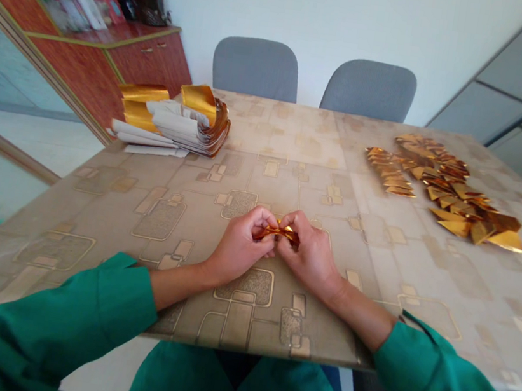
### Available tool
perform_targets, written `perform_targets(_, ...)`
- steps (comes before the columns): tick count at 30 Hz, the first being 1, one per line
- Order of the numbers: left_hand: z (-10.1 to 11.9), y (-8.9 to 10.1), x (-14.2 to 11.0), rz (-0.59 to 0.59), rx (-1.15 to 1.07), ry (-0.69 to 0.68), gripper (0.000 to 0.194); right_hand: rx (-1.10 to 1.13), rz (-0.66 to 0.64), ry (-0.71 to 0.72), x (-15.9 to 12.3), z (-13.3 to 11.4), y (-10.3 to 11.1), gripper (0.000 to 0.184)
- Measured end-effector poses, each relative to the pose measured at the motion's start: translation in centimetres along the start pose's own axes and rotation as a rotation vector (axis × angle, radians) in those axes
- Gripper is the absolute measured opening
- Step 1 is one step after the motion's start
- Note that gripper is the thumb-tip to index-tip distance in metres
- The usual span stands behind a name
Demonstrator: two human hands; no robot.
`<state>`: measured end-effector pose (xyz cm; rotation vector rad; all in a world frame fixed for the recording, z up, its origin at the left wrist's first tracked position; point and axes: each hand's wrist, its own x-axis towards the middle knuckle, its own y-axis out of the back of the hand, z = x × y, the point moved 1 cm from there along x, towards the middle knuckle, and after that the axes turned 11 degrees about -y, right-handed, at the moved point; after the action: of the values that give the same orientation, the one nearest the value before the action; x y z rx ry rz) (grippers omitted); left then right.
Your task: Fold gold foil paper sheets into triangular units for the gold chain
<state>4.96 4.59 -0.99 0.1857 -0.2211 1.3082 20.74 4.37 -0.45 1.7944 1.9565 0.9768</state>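
Between my hands is a small folded piece of gold foil paper [278,230], held just above the table near its front edge. My left hand [241,244] pinches its left end with thumb and fingers. On the other end, my right hand [311,253] is closed in the same way. The two thumbs nearly meet at the middle of the paper. Fingers cover most of it, so its full shape is hidden.
A stack of gold and white paper sheets [174,123] lies at the back left of the patterned tablecloth [291,183]. Several folded gold paper pieces [454,189] lie heaped at the right. Two grey chairs [256,70] stand behind the table, and a wooden cabinet [148,62] at the left.
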Motion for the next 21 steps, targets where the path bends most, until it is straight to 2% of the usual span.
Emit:
perform_targets(6, -0.20, 0.46, 0.36, 0.056, 0.012, 0.021, 0.018, 0.013, 0.021, 0.013, 0.37, 0.52, 0.54, 0.012)
perform_targets(13, -0.21, 0.22, 0.18, 0.017, 0.049, 0.021, 0.014, -0.095, 0.004, -0.008, 0.24, 0.28, 0.03, 0.008)
perform_targets(18, -0.35, 0.25, 0.22, 0.015, 0.053, 0.028, 0.015, -0.248, 0.061, -0.082, 0.37, 0.43, -0.09, 0.011)
perform_targets(21, -0.46, 0.33, 0.33, 0.014, 0.031, 0.031, 0.017, -0.243, 0.072, -0.078, 0.49, 0.50, 0.12, 0.012)
